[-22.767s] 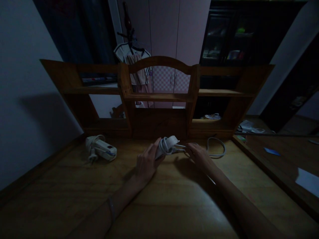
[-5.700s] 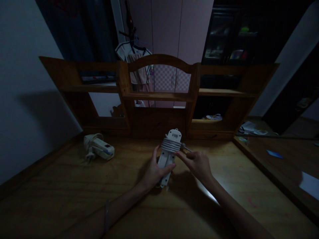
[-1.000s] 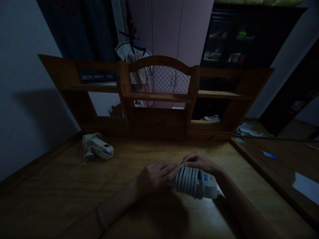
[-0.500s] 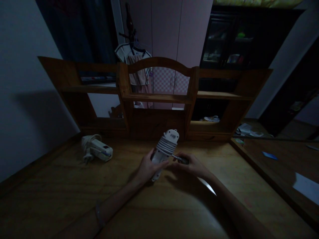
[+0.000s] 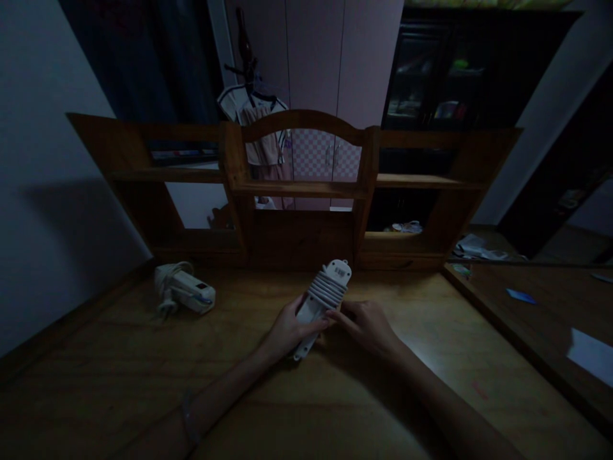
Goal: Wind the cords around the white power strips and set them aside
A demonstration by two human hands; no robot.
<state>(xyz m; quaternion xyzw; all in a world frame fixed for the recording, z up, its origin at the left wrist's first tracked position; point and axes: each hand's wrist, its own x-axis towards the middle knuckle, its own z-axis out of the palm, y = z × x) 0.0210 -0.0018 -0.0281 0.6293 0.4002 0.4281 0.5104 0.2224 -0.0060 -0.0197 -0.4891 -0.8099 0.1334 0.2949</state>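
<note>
Your left hand (image 5: 291, 329) grips a white, barcoded power strip (image 5: 310, 310) wound with grey cord (image 5: 328, 290). Your right hand (image 5: 370, 324) curls alongside, its hold hidden.

No words or numbers can be read; a small barcode-like label (image 5: 340, 272) sits near the far end of the white power strip (image 5: 310, 311), its print too tiny to make out.

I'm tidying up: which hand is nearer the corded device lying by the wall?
Left. The left hand, holding the power strip, is right of the corded device; the right hand is farther right.
</note>
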